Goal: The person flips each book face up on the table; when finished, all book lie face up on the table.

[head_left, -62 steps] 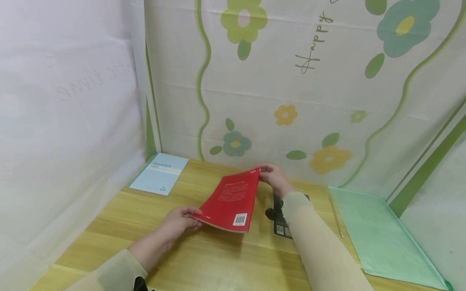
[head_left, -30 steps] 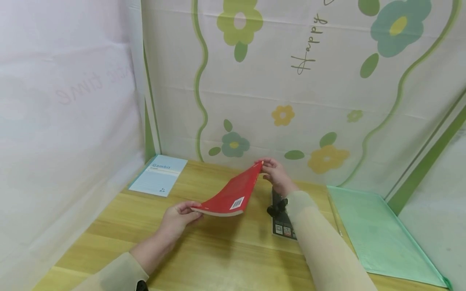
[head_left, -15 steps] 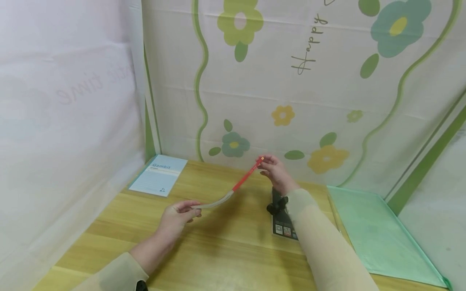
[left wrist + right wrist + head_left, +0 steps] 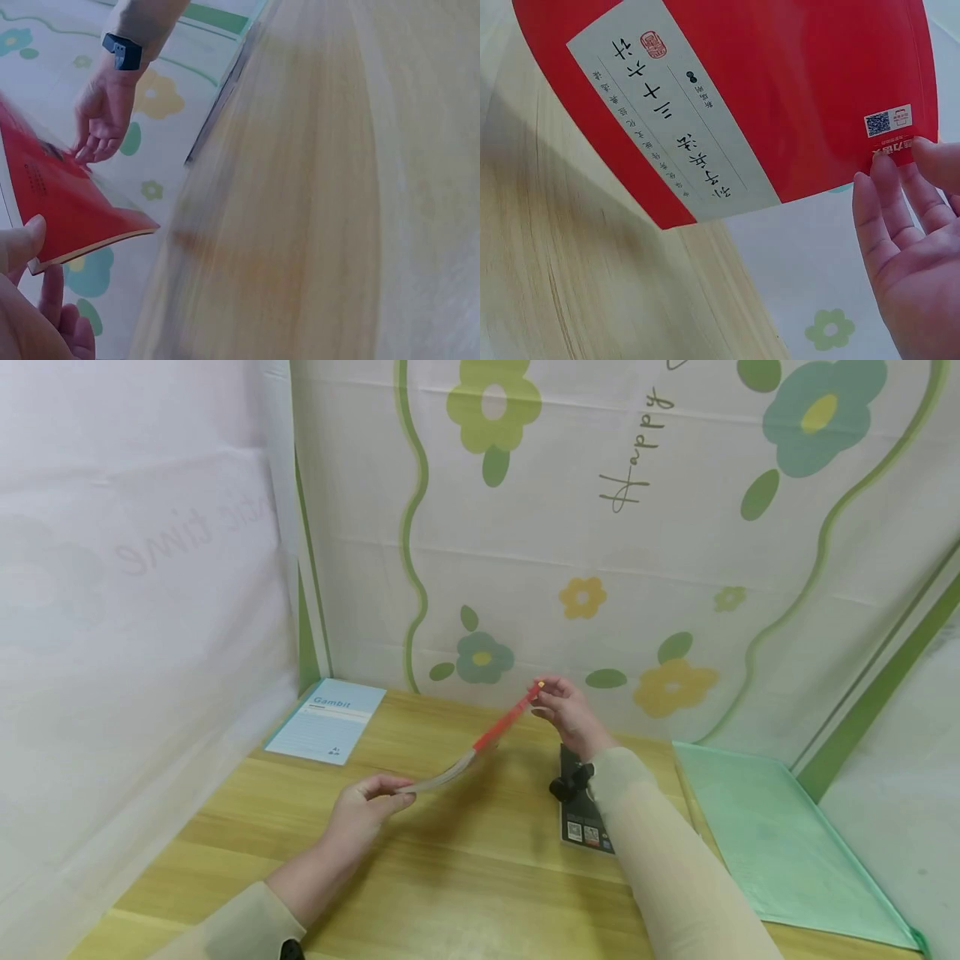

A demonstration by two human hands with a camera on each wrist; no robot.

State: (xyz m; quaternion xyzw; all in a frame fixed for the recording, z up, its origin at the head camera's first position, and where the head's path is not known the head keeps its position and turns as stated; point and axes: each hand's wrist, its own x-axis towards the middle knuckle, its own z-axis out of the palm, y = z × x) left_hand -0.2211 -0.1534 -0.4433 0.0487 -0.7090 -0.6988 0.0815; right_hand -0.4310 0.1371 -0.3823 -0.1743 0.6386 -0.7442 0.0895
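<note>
One red book [image 4: 750, 97] bows in midair above the tabletop [image 4: 450, 885], tilted, its left end low and its right end raised. A person's left hand [image 4: 363, 806] pinches the low end between thumb and fingers; the right hand [image 4: 566, 714] pinches the high one near a printed QR code [image 4: 877, 124]. A pale panel [image 4: 630, 75] bearing black characters and a red seal [image 4: 653, 45] marks the cover. Partly hidden, a dark booklet [image 4: 581, 814] lies beneath the right sleeve [image 4: 660, 835]. At far left rests a "Gambit" notebook [image 4: 327, 722]; at right, a green folder [image 4: 795, 852]. Behind, a flowered curtain [image 4: 525, 535] reads "Happy"
</note>
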